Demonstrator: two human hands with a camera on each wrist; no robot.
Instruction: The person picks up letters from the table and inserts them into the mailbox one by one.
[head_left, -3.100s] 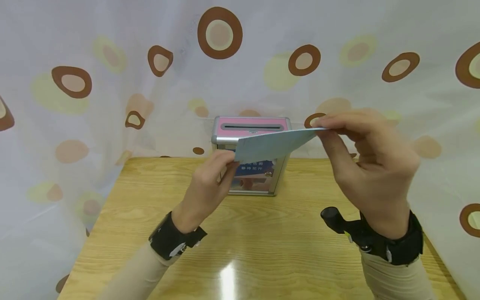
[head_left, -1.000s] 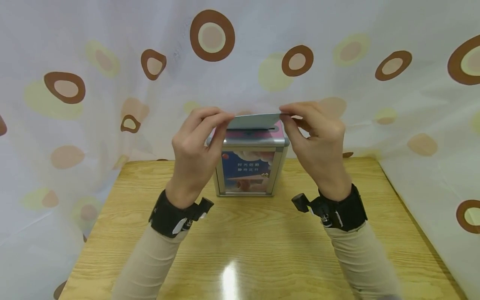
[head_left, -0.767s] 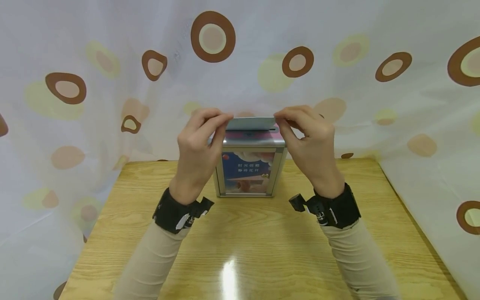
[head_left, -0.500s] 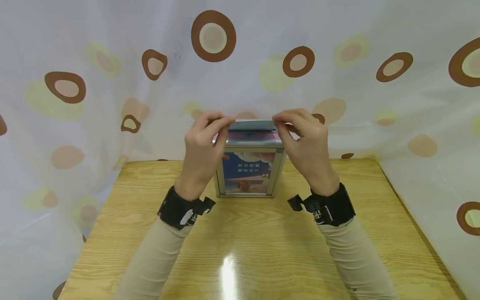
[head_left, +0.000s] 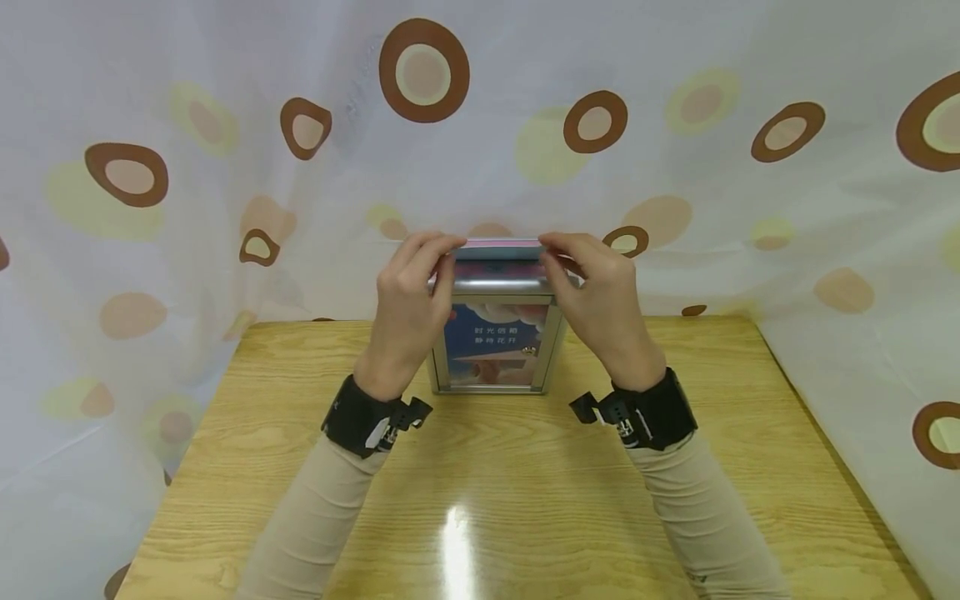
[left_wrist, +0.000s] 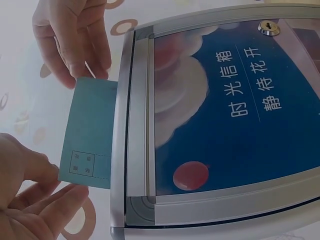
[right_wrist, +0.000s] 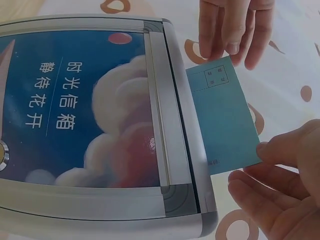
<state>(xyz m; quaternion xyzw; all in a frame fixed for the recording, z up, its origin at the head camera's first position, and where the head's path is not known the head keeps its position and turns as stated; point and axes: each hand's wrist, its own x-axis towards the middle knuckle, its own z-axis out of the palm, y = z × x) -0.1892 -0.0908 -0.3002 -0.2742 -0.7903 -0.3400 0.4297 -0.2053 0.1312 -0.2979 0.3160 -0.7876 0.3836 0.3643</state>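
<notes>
A light blue envelope (head_left: 498,253) stands on edge at the slot on top of a pink and silver letter box, its lower part hidden by the box. My left hand (head_left: 408,308) pinches the envelope's left upper corner between thumb and fingers. At the opposite corner, my right hand (head_left: 603,308) holds it the same way. Both wrist views show a printed stamp square on the envelope (left_wrist: 90,125). The letter box (right_wrist: 100,100) has a blue picture panel with white characters and a small round lock (left_wrist: 269,27).
The letter box stands near the back edge of a wooden table (head_left: 480,483). Behind and beside the table hangs a white curtain (head_left: 495,183) printed with brown rings and pale spots. Each wrist wears a black strap (head_left: 363,417) with a small camera.
Both hands have brought the envelope from in front of the letter box to above its slot, then lowered it. The hands have drawn closer together, and less of the envelope shows.
</notes>
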